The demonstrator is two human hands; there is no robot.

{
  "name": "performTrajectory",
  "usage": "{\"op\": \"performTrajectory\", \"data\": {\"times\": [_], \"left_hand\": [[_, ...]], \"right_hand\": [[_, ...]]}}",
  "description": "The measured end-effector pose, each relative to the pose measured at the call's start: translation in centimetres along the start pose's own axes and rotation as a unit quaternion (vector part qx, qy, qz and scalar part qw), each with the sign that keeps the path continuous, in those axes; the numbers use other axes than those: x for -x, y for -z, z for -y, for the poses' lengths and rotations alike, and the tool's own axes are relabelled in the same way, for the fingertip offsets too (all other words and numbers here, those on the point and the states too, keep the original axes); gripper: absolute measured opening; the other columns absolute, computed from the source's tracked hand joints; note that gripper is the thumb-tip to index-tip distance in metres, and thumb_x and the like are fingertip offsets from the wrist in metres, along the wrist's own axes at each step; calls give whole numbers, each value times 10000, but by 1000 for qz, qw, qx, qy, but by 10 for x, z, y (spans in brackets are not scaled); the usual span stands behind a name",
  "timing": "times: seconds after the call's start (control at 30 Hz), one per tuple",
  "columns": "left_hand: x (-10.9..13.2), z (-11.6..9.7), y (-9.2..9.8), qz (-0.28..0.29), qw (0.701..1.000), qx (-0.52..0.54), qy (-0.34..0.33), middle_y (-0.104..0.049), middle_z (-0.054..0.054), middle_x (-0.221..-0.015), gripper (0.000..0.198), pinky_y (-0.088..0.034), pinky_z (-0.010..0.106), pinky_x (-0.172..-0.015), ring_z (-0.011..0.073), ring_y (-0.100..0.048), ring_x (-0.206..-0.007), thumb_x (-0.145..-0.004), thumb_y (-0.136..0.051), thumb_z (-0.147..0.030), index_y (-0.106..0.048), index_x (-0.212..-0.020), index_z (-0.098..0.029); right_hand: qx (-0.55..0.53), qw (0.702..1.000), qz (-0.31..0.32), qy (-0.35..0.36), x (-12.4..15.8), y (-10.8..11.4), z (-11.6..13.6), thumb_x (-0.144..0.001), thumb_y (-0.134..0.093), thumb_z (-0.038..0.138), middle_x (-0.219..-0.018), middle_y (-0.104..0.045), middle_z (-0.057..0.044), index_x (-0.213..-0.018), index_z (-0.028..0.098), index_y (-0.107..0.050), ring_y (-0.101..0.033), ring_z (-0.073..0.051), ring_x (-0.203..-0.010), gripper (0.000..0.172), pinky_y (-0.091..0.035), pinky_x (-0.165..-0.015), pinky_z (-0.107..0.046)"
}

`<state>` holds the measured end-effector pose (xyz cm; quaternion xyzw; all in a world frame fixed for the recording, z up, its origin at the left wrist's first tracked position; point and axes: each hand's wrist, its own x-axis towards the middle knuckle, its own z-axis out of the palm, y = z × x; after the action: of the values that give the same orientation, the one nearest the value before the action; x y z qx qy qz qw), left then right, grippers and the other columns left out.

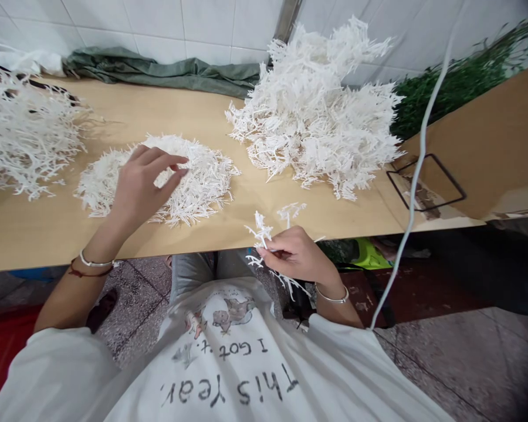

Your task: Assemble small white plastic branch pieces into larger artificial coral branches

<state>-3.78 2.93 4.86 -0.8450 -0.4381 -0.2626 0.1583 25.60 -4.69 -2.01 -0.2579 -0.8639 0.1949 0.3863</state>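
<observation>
My right hand [295, 253] is closed on a white branching plastic sprig [260, 231], held just off the table's front edge; its twigs stick out on several sides of my fingers. My left hand [145, 179] hovers over or rests on the low middle pile of small white sprig pieces [206, 181]. A small gap separates its thumb from its curved forefinger, and I see nothing held between them. Whether this hand touches the pile is unclear. Farther back on the right stands a tall heap of white sprigs [317, 117].
Looser white branches [22, 135] lie at the table's left end. A green cloth [158, 71] runs along the tiled wall. On the right are green plastic foliage [449, 82], a cardboard box [497, 140], a dark wire frame [426, 183] and a hanging white cord [416, 176].
</observation>
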Motion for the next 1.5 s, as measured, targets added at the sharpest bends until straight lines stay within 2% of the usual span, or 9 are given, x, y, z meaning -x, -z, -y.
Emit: {"op": "performTrajectory", "data": {"times": [0.07,0.17,0.3,0.47,0.77,0.93,1.13,1.37,1.5], "left_hand": [[5,-26,8,4,994,62,-95,-632,32,-884,325,-444,232,-682,99,-536,-768,-894,-535,-404,-568,-1114,-167],[13,-66,17,15,979,68,-189,-620,73,-930,612,-435,230,-578,107,-571,-731,-790,-533,-667,-466,-1054,-119],[19,-90,17,25,965,-61,-253,-591,49,-825,473,-400,243,-551,133,-586,-690,-852,-485,-609,-414,-896,-143],[24,-87,6,68,947,-109,-294,-516,-4,-660,346,-324,256,-504,122,-493,-530,-936,-393,-493,-381,-804,-173],[36,-79,5,114,927,-105,-342,-495,-25,-621,198,-294,266,-526,121,-456,-534,-861,-577,-203,-402,-772,-176],[50,-76,19,175,923,-12,-344,-513,-24,-669,149,-301,263,-553,115,-436,-567,-847,-575,-140,-434,-810,-173],[67,-91,42,180,924,66,-331,-444,-16,-566,266,-268,288,-521,117,-376,-511,-885,-529,-200,-416,-648,-161],[62,-92,43,187,916,141,-326,-425,-16,-553,221,-280,278,-487,99,-360,-493,-864,-482,-119,-423,-655,-161],[61,-68,72,167,929,247,-219,-349,-28,-484,228,-283,251,-471,94,-296,-474,-881,-394,-103,-293,-695,-189]], "right_hand": [[-12,1000,25,3,-4,-2,1,-842,-538,157,-469,-262,51,-515,93,-365,-212,0,-448,376,-185,-471,-169],[-30,997,78,7,-9,-7,3,-866,-533,214,-446,-281,52,-500,87,-379,-217,3,-432,417,-181,-469,-173],[-34,994,106,21,-13,-15,5,-899,-516,302,-423,-319,47,-495,86,-463,-249,0,-418,461,-179,-473,-184],[8,990,136,28,-12,-22,5,-933,-460,338,-443,-362,35,-509,90,-490,-255,-10,-432,493,-161,-487,-199],[15,979,204,6,-14,-19,4,-934,-420,324,-459,-275,35,-531,89,-401,-199,-14,-443,467,-131,-501,-206],[-8,968,250,-28,-7,-9,2,-925,-415,286,-481,-276,38,-575,95,-378,-198,-15,-460,400,-134,-512,-197],[-40,955,290,51,-1,-2,10,-943,-388,269,-529,-389,25,-624,108,-418,-207,-39,-502,358,-162,-538,-211],[-70,946,306,86,-1,-2,8,-965,-354,310,-525,-356,26,-620,116,-381,-176,-46,-500,397,-174,-535,-211],[-67,957,282,25,11,21,-13,-944,-413,245,-487,-265,40,-571,104,-340,-223,-7,-440,406,-191,-506,-181]]}}
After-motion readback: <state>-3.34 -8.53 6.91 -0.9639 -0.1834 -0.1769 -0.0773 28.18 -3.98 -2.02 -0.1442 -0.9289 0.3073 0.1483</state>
